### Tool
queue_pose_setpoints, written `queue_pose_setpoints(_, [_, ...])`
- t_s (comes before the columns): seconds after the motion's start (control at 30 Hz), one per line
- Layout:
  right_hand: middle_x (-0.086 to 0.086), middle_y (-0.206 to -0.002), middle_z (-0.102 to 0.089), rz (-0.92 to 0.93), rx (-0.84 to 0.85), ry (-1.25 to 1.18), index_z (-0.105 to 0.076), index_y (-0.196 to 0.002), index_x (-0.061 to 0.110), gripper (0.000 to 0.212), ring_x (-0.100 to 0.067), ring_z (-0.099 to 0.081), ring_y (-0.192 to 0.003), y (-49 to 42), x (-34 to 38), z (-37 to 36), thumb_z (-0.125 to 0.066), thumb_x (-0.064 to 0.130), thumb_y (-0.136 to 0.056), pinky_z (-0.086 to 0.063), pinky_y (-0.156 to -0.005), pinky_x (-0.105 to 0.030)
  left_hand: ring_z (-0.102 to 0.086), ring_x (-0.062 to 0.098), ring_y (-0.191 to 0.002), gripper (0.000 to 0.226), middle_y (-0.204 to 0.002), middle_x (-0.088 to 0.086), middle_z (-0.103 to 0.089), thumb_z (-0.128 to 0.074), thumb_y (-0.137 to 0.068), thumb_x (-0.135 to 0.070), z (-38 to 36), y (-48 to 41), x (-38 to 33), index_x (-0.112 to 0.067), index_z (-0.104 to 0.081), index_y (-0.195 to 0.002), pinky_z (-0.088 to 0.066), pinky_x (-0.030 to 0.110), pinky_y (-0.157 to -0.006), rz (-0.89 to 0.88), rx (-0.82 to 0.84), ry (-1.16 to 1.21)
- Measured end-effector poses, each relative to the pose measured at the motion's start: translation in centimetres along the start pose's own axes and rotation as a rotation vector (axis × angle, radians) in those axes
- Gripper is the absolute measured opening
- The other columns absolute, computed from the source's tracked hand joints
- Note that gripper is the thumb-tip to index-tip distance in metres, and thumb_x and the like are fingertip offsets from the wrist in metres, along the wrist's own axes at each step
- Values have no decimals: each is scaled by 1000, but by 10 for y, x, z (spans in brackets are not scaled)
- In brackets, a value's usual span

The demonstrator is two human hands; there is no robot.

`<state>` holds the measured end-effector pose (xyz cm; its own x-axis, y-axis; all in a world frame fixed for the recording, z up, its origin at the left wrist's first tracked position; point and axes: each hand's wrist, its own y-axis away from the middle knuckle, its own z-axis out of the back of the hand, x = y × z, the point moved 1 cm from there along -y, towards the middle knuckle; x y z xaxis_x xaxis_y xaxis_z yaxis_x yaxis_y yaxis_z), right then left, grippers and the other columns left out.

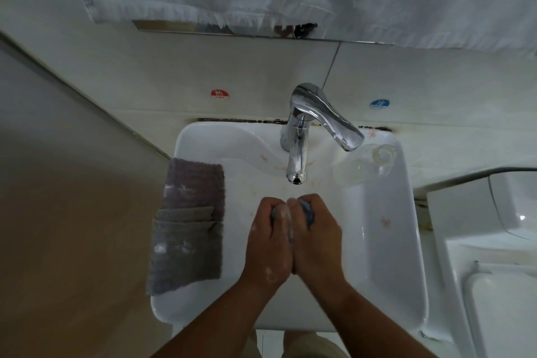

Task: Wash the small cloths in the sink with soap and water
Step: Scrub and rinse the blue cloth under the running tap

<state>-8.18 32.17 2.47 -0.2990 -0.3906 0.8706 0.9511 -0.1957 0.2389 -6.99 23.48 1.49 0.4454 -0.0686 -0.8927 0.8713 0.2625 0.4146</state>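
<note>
While suds are seen flecked on the knuckles, a blue cloth (307, 211) is gripped over the sink (389, 241). The left hand (268, 238) and right hand (315, 238) are curled tight around it, pressed side by side just below the tap (296, 160). Two grey cloths (186, 253) are draped on the sink's left rim.

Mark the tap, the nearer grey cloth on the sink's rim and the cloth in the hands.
tap (297, 160), head view: spout.
grey cloth (186, 253), head view: its middle.
blue cloth (308, 212), head view: the exposed fold.
</note>
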Motion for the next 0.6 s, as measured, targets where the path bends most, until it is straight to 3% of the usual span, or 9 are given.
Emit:
queue_pose_setpoints(0.1, [10,-74,-64,82,47,10,-59,-88,24,12,-4,-63,-70,25,3,-8,-61,29,-98,-45,-58,-12,-64,22,-78,20,-81,3,-64,-47,-104,-24,7,-13,0,-25,-54,-85,-55,41,-69,49,-53,43])
queue_pose_setpoints(0.23, [9,-71,-64,-92,-33,14,-57,-81,26,19,1,-61,-70,-22,-7,1,-59,27,-100,-41,-62,-17,-69,11,-85,24,-93,-2,-68,-36,-107,-35,-7,18,-7,-21,-55,-100,-60,30,-73,43,157,67])
queue_pose_setpoints(0.33, [7,-74,-66,-87,23,-9,-57,-85,26,17,0,-62,-70,-1,-3,-7,-57,31,-101,-45,-59,-13,-68,16,-83,16,-91,-1,-66,-41,-107,-34,-1,-3,3,-27,-53,-98,-60,39,-74,21,72,11])
queue_pose_setpoints(0.43, [9,-74,-65,34,61,23,-55,-88,28,13,-3,-64,-69,15,-2,-9,-58,31,-101,-49,-59,-19,-65,21,-78,14,-84,-4,-64,-47,-106,-26,6,-11,4,-31,-50,-93,-58,38,-69,34,54,-15])
queue_pose_setpoints(0.53, [6,-70,-62,-126,-35,-9,-55,-81,23,20,0,-59,-65,-24,-14,-3,-58,27,-100,-41,-61,-24,-68,22,-83,18,-90,-1,-67,-39,-108,-35,-5,14,-4,-27,-54,-101,-60,46,-73,52,187,40])
queue_pose_setpoints(0.6, [4,-70,-63,-175,-45,-51,-56,-81,22,22,0,-59,-64,-20,-13,-5,-56,30,-101,-42,-61,-24,-67,20,-84,17,-91,-1,-66,-40,-108,-33,-4,7,-2,-25,-53,-100,-59,45,-74,9,148,-1])
